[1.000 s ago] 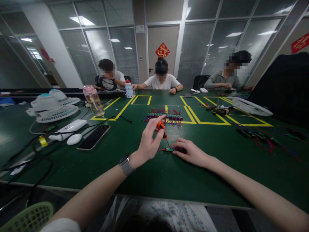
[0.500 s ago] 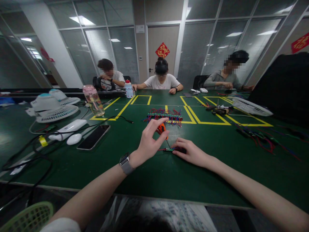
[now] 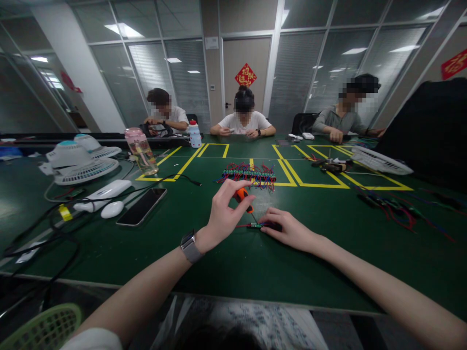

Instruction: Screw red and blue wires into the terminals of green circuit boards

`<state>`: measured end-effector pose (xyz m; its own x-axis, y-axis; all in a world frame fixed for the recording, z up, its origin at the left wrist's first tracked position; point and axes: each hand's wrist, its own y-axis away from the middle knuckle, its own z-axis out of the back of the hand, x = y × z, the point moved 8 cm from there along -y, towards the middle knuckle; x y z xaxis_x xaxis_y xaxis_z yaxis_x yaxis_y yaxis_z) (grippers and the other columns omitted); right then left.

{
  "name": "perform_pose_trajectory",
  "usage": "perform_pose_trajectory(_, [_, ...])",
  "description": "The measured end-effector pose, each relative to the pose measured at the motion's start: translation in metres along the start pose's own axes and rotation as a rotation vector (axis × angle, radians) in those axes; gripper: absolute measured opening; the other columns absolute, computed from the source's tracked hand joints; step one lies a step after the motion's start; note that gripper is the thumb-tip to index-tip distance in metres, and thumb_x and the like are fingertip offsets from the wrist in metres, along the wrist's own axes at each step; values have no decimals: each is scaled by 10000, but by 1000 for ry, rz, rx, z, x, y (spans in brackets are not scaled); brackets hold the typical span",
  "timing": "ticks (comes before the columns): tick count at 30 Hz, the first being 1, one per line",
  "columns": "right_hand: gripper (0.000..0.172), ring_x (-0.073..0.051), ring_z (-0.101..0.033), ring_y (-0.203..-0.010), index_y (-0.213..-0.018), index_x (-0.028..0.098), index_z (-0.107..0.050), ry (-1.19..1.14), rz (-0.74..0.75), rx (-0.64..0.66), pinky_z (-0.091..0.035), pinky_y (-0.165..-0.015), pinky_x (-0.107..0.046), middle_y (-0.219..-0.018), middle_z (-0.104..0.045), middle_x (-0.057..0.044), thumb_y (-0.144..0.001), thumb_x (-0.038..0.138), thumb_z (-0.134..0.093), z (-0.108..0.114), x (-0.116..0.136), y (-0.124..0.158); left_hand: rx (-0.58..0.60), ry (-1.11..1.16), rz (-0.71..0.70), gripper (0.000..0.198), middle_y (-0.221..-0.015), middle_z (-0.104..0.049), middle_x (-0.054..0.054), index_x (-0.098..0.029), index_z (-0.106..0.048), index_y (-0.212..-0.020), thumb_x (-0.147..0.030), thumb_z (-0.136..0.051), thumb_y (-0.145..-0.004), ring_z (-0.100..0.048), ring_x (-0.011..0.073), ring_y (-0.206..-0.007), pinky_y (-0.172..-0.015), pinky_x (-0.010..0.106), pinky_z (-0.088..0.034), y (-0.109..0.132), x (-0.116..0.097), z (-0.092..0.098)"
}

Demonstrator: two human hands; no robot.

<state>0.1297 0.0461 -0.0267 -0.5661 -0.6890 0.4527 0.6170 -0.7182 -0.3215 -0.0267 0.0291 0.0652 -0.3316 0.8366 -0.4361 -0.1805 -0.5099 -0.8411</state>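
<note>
My left hand [image 3: 226, 210] is closed round the orange and black handle of a screwdriver [image 3: 241, 195], which leans with its thin shaft pointing down. The shaft's tip meets a small green circuit board [image 3: 255, 225] lying on the green table. Pressed against the board's right end are the fingers of my right hand [image 3: 286, 228], which grip it and hide part of it. A red wire [image 3: 242, 226] runs out from the board's left side. Just beyond my hands lies a row of similar circuit boards [image 3: 251, 174] with red and blue wires.
At left are a phone [image 3: 142, 207], a white computer mouse [image 3: 112, 209], black cables, white fans [image 3: 85, 163] and a drink bottle [image 3: 141, 151]. More wired boards [image 3: 394, 206] and a keyboard [image 3: 381, 161] lie at right. Several people sit across the table [image 3: 204, 277].
The screwdriver handle has shifted slightly left and tilts more, with my left hand moving a little with it. My right hand stays in place. People across the table have moved their hands.
</note>
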Motion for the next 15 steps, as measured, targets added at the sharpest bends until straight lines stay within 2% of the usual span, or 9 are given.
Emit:
perform_pose_trajectory(2, [147,-169,-595,-791,-993,184,-666,-2,-1,5,-485,-710,-284,-918,-592,-50,-916,274,-579,-1,-1,0,20,2,-4,221,-929,-588,30,-190,-612,-1125,-282,-558,-932,-559,136,-820,-751,263,-474,0,-2,0])
perform_pose_trajectory(5, [148,-167,-593,-791,-1006,180,-665,-5,4,5,-482,-713,-282,-922,-593,-52,-912,260,-582,-1,-1,0,53,42,30,322,-1051,-593,68,-194,-546,-1268,-260,-398,-989,-567,165,-940,-845,305,-472,2,1,-3])
perform_pose_trajectory(7, [144,-168,-593,-793,-1001,178,-664,-3,4,3,-481,-710,-280,-917,-592,-51,-912,257,-583,-1,0,0,68,84,76,367,-1122,-600,80,-202,-486,-1341,-246,-360,-999,-585,166,-960,-871,318,-477,4,6,-6])
perform_pose_trajectory(10, [147,-169,-595,-795,-991,174,-664,-1,1,7,-484,-711,-282,-912,-592,-54,-915,266,-579,-1,0,0,65,113,120,381,-1114,-622,76,-207,-464,-1364,-246,-402,-991,-613,155,-919,-832,298,-502,3,12,-7])
perform_pose_trajectory(15, [145,-169,-592,-783,-986,181,-663,-5,6,2,-486,-703,-287,-906,-591,-51,-918,274,-575,-1,0,0,46,43,94,310,-994,-627,44,-205,-578,-1245,-265,-527,-946,-595,143,-854,-763,265,-503,-3,8,-3])
